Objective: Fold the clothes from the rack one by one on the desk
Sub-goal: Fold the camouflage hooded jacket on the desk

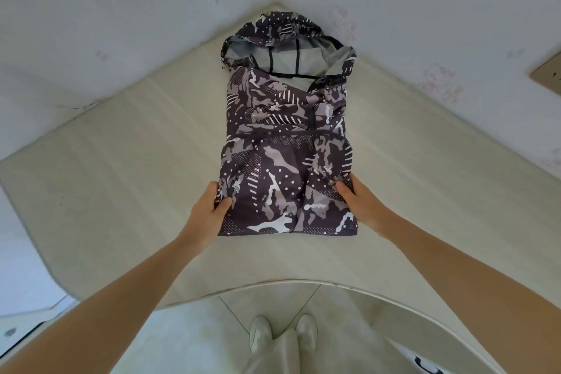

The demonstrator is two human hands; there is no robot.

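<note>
Head view looks straight down at your two bare arms reaching out over a pale table (127, 167) that sits in a corner, walls meeting right behind it. Your hooded camo windbreaker (287, 143) lies flat in the middle of that table, dark purple-black with grey blotches, white dots and stripe patches. Sleeves look tucked in across the body, so it's already a narrow rectangle, with the hood (282, 39) spread open at the far end, grey lining showing, pointing at the corner.

Your left hand (209, 206) has a grip on the left edge of the jacket near the bottom hem: thumb on top of the fabric, fingers curled under the edge, pinching it. Your right hand (356, 200) mirrors it on the right edge, thumb pressed on top and the rest wrapped round the side. So both grips sit on the lower part of the jacket, one either side, and the rest of it stretches away from you toward the hood. The hem (288, 231) is the closest bit to you and lies just below your thumbs, flat on the table.

Down at the bottom you can see your light shoes (283, 334) on a tiled floor (194, 340), just past the rounded table edge.
</note>
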